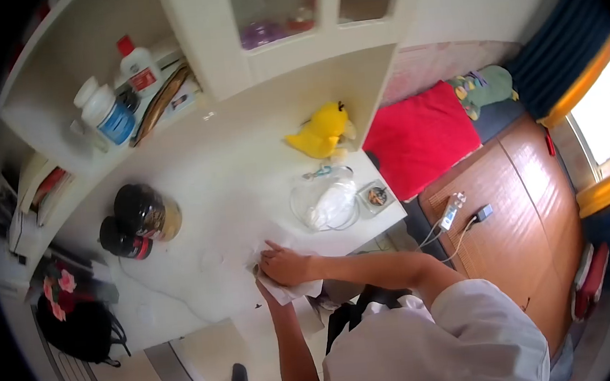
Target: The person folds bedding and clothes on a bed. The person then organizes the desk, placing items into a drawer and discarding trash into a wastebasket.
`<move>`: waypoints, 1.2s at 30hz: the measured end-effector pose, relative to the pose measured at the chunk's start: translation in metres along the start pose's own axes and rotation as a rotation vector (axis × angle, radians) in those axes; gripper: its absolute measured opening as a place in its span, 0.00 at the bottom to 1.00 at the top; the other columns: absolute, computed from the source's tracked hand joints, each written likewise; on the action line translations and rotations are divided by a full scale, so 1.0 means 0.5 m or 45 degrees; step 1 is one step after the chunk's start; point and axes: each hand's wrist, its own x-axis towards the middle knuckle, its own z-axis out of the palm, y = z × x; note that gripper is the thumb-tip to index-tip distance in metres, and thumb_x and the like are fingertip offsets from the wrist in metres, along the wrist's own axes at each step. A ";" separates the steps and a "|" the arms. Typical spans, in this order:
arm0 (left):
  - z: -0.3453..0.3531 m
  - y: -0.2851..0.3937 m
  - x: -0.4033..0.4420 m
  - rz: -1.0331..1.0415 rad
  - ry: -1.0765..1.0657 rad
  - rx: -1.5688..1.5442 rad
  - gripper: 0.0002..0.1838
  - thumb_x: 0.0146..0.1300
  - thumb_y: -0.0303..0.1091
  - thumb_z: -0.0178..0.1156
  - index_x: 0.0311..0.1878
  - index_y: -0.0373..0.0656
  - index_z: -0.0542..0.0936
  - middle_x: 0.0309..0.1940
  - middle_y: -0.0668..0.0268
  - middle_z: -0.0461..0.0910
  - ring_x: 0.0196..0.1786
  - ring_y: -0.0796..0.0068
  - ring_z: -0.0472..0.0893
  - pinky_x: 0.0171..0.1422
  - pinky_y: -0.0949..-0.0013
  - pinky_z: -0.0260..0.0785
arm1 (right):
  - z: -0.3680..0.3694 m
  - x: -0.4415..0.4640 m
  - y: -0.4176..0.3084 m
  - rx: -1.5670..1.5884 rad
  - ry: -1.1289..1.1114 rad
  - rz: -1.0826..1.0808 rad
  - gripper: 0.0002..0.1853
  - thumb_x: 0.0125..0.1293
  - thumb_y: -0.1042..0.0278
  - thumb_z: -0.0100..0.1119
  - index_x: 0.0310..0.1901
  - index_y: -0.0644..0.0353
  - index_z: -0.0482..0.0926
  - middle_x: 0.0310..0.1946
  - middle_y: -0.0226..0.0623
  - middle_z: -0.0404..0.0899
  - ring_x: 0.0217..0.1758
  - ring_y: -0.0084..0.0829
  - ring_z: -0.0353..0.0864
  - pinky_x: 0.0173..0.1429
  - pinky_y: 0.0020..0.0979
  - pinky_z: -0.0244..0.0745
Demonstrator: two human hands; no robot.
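Observation:
A white cloth or paper [292, 292] hangs at the front edge of the white desk [225, 190]. My right hand [286, 266] is closed over its upper part, with one finger sticking out towards the desk. From below, my left hand [260, 284] comes up against the same white piece. Its fingers are mostly hidden behind the cloth and my right hand, so their pose does not show. To the right of my hands is a round clear bowl [295, 207] with a crumpled white bag [334, 204] in it. An ashtray [377, 196] with butts sits at the desk corner.
Two dark-lidded jars [149, 213] stand left on the desk, and a yellow plush duck [321, 131] sits at the back. Bottles [106, 113] fill a shelf above. A black bag [77, 323] is at lower left. Slippers [239, 378] lie on the floor. A power strip [452, 212] rests on the bed mat.

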 end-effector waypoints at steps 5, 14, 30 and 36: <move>-0.004 -0.046 0.030 -0.068 0.052 -0.034 0.21 0.71 0.46 0.38 0.59 0.45 0.67 0.57 0.60 0.69 0.61 0.65 0.68 0.65 0.62 0.61 | -0.068 -0.053 0.015 -0.193 -0.152 0.008 0.19 0.63 0.61 0.47 0.50 0.62 0.77 0.63 0.39 0.65 0.73 0.43 0.51 0.73 0.56 0.41; 0.131 -0.006 0.074 0.132 0.116 -0.034 0.20 0.68 0.41 0.44 0.58 0.40 0.69 0.53 0.60 0.73 0.57 0.63 0.73 0.58 0.58 0.69 | -0.156 -0.089 0.133 0.864 0.067 -0.060 0.29 0.60 0.61 0.54 0.62 0.63 0.65 0.66 0.47 0.60 0.72 0.47 0.52 0.73 0.42 0.50; 0.077 0.097 -0.042 0.137 0.555 0.629 0.19 0.60 0.46 0.52 0.45 0.39 0.72 0.38 0.60 0.76 0.39 0.63 0.76 0.43 0.58 0.73 | -0.337 -0.280 0.453 -0.131 0.798 0.576 0.22 0.48 0.72 0.57 0.49 0.48 0.72 0.40 0.38 0.70 0.51 0.43 0.68 0.47 0.41 0.67; 0.030 0.114 -0.079 0.309 0.692 1.238 0.20 0.58 0.48 0.54 0.44 0.40 0.72 0.36 0.62 0.75 0.36 0.63 0.76 0.41 0.60 0.73 | -0.398 -0.681 0.402 0.686 0.732 0.699 0.32 0.42 0.65 0.69 0.54 0.50 0.73 0.42 0.38 0.74 0.51 0.45 0.72 0.53 0.41 0.70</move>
